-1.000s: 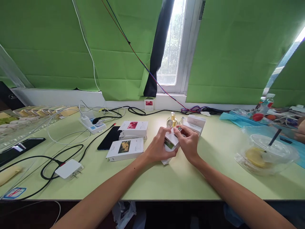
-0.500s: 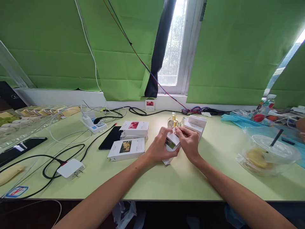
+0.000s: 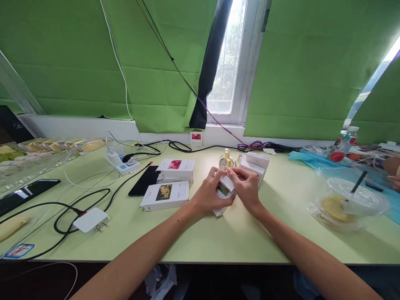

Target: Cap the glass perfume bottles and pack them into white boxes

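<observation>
My left hand (image 3: 210, 191) is wrapped round a small white box (image 3: 224, 190) with a green picture on its side. At the top of that box, my right hand (image 3: 246, 183) has its fingertips pinched on the end flap. The lower end of a white carton (image 3: 220, 211) shows beneath my left hand. Just behind my fingers stand several glass bottles with gold caps (image 3: 227, 153). Right of them a white box (image 3: 256, 160) leans on another one. Left of my hands lie a white box with a yellow flower picture (image 3: 164, 196) and one with a pink picture (image 3: 176, 165).
A dark phone (image 3: 143, 181) lies partly under the left boxes. Further left are a power strip (image 3: 123, 164), a white charger (image 3: 91, 220) and looping cables. At right stands a bagged drink cup (image 3: 350, 204) with a black straw. Another person's hand (image 3: 394, 181) shows at the right edge.
The view has shifted slightly. My right fingertips have moved a little at the top of the box; both hands keep their hold.
</observation>
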Action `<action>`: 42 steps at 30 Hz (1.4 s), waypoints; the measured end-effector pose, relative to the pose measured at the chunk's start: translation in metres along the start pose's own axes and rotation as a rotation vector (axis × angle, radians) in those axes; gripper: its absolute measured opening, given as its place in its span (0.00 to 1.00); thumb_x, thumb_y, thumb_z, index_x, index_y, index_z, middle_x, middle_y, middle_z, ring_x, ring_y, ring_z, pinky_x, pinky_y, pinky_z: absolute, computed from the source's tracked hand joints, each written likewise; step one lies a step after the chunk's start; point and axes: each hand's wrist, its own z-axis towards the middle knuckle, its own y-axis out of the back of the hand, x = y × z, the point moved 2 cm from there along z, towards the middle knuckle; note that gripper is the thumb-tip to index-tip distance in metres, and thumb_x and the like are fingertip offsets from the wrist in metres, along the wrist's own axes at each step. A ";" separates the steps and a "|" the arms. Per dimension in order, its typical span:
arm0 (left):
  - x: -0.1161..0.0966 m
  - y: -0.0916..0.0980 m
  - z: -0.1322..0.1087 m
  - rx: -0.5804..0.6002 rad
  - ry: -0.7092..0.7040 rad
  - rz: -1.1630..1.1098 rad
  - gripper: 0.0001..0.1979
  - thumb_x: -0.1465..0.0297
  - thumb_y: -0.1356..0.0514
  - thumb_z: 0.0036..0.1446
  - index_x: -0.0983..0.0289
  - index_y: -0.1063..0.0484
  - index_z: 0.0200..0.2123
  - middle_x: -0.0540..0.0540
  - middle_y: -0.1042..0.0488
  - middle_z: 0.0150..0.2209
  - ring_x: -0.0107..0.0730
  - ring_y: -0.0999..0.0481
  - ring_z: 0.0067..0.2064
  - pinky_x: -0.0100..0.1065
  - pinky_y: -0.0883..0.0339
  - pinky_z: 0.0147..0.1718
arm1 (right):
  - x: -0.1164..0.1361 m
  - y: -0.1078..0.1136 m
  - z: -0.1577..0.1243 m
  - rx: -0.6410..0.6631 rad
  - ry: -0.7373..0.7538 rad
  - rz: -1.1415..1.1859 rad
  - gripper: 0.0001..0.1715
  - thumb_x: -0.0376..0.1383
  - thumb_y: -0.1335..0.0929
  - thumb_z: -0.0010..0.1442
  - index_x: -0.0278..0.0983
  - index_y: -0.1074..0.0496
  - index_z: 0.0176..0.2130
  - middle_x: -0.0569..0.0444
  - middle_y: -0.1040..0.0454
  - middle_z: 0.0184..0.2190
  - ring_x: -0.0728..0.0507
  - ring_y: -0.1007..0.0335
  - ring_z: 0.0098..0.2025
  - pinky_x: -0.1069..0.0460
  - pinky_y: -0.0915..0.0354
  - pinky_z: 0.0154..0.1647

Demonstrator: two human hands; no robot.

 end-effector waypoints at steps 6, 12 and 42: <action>-0.001 0.001 0.001 -0.004 -0.006 0.007 0.33 0.65 0.31 0.47 0.56 0.38 0.56 0.54 0.36 0.48 0.33 0.24 0.42 0.35 0.26 0.38 | 0.003 0.001 0.002 0.037 0.016 0.008 0.13 0.43 0.29 0.57 0.36 0.20 0.29 0.52 0.20 0.27 0.43 0.25 0.31 0.51 0.33 0.33; -0.001 0.001 0.000 -0.025 -0.014 0.034 0.32 0.65 0.31 0.46 0.57 0.37 0.55 0.54 0.36 0.48 0.32 0.24 0.40 0.34 0.26 0.36 | 0.001 0.000 0.004 0.091 0.022 0.054 0.12 0.42 0.28 0.57 0.36 0.20 0.30 0.52 0.20 0.27 0.44 0.26 0.30 0.52 0.34 0.32; -0.003 -0.002 0.001 -0.097 0.035 0.102 0.26 0.64 0.33 0.47 0.58 0.35 0.49 0.53 0.36 0.45 0.31 0.25 0.38 0.33 0.27 0.34 | -0.007 0.000 0.005 0.181 0.086 -0.003 0.16 0.45 0.32 0.63 0.36 0.20 0.34 0.49 0.19 0.33 0.41 0.25 0.34 0.50 0.33 0.34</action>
